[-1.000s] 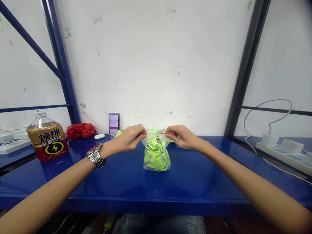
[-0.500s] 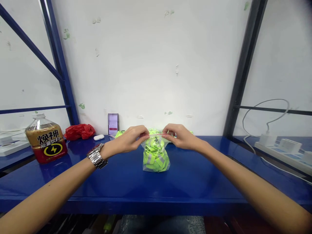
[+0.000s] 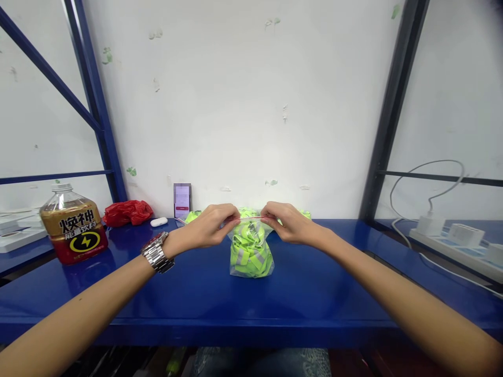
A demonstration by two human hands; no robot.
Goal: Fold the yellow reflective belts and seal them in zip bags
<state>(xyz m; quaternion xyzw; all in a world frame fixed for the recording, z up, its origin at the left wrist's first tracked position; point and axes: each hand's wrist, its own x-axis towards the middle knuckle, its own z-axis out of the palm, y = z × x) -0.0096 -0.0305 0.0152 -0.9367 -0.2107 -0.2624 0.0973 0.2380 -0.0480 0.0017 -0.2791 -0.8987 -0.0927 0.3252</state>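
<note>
A clear zip bag [image 3: 237, 270] stands upright on the blue table [image 3: 188, 298], with a red line along its top edge. Inside it is bunched neon-green fabric with grey reflective strips [image 3: 251, 254]. My left hand [image 3: 212, 224], with a metal watch [image 3: 157, 254] at the wrist, pinches the left end of the bag's top edge. The right end of that edge is pinched between the thumb and fingers of my right hand [image 3: 288, 222]. More neon-green material [image 3: 192, 215] lies behind my hands, mostly hidden by them and the bag.
At the left stand a large drink bottle [image 3: 74, 225], a red plastic bag [image 3: 129, 212], a white earbud-like case [image 3: 159, 222] and a phone [image 3: 182, 200] propped against the wall. On the right lies a white power strip [image 3: 456, 246] with plugs and cables.
My right hand has shifted very slightly left along the bag's top edge. My left hand keeps its pinch, and the bag stays in place.
</note>
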